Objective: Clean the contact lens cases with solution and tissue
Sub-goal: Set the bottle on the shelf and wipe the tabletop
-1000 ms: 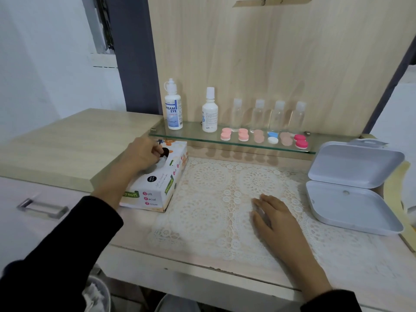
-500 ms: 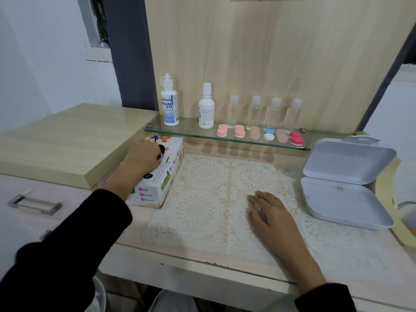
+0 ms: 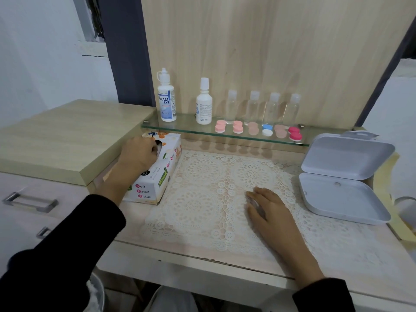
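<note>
Left of centre, left hand (image 3: 139,154): reaching over the tissue box (image 3: 162,176), fingers curling down at its top slot; pinching a sheet or not, cannot tell.
Lower centre-right, right hand (image 3: 267,208): lying flat on the lace mat (image 3: 202,199), fingers straight and close together, holding nothing.
Upper centre, contact lens cases (image 3: 254,129): sitting capped in a row along the glass shelf (image 3: 186,124), well apart from both hands.
Upper centre-left, solution bottle (image 3: 166,97): standing upright and capped at the shelf's left end, with a second white bottle (image 3: 204,104) near it to the right.
Right edge, white box (image 3: 342,176): lying open on the counter (image 3: 225,262), lid tilting back, nothing showing inside.
Step in hand: probably drawing out a tissue ahead of any cleaning, with cases and solution untouched.
Next move: likely calling for a firm pinch on one sheet and a straight upward pull, while watching for the light box lifting along; then reaching up to the shelf for a case.
</note>
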The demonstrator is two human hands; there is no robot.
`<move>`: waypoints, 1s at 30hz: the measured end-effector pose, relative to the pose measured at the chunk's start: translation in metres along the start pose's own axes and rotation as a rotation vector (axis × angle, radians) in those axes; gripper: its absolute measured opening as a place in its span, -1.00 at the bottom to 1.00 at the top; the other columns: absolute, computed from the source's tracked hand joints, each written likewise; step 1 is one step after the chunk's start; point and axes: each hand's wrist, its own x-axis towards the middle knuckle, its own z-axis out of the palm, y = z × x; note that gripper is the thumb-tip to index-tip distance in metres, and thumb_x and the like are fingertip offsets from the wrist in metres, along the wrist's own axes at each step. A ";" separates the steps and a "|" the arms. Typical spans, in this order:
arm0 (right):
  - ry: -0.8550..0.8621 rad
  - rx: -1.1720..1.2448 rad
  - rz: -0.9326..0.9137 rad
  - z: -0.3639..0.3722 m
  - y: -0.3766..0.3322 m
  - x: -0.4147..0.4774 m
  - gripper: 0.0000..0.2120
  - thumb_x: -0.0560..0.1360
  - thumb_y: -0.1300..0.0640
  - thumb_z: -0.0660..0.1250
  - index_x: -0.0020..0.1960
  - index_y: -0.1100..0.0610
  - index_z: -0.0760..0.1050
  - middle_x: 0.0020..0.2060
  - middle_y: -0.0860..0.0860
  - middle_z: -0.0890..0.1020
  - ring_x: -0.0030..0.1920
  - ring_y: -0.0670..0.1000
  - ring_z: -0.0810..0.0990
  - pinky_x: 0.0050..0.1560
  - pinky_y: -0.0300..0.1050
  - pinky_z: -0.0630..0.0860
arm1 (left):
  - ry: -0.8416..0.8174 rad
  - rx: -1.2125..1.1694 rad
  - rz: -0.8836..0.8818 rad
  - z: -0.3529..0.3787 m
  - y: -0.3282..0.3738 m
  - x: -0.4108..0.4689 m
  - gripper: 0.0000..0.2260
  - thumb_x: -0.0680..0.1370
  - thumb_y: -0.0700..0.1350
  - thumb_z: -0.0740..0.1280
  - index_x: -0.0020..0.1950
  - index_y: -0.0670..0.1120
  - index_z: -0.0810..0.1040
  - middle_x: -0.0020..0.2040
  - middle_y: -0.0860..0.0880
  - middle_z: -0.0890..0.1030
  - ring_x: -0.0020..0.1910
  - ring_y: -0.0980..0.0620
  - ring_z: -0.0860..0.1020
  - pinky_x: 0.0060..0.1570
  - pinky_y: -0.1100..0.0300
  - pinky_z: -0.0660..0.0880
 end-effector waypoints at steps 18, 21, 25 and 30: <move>-0.034 0.005 0.032 -0.003 -0.001 0.001 -0.54 0.52 -0.06 0.14 0.33 0.09 0.52 0.35 0.00 0.48 0.37 -0.02 0.36 0.32 -0.20 0.24 | 0.287 -0.771 -0.271 -0.023 0.006 0.001 -0.74 0.66 -0.03 0.05 0.24 -0.16 0.34 0.00 -0.10 0.49 -0.06 -0.05 0.42 -0.11 0.14 0.31; -0.044 0.011 0.043 -0.003 -0.001 0.002 -0.57 0.55 -0.04 0.17 0.33 0.10 0.52 0.36 0.02 0.47 0.38 0.00 0.36 0.35 -0.17 0.24 | 0.265 -0.864 -0.153 -0.028 0.018 -0.002 -0.77 0.65 -0.02 0.12 0.21 -0.12 0.36 0.01 -0.01 0.52 -0.11 0.01 0.47 -0.22 0.19 0.37; -0.029 0.012 0.035 -0.001 0.002 0.002 -0.66 0.58 0.07 0.27 0.33 0.10 0.52 0.36 0.01 0.47 0.38 -0.01 0.36 0.37 -0.13 0.26 | 0.181 -0.981 0.048 -0.026 0.041 -0.010 -0.84 0.60 -0.08 0.25 0.17 0.01 0.37 0.05 -0.01 0.51 -0.03 0.02 0.51 -0.13 0.20 0.47; -0.031 0.048 0.037 -0.002 0.001 0.001 -0.60 0.55 -0.02 0.19 0.31 0.10 0.53 0.33 0.01 0.49 0.37 -0.02 0.38 0.36 -0.09 0.32 | 0.119 -0.831 0.286 -0.026 0.089 -0.037 -0.70 0.56 -0.23 0.28 0.30 -0.12 0.44 0.08 0.08 0.49 0.02 0.13 0.43 -0.02 0.49 0.30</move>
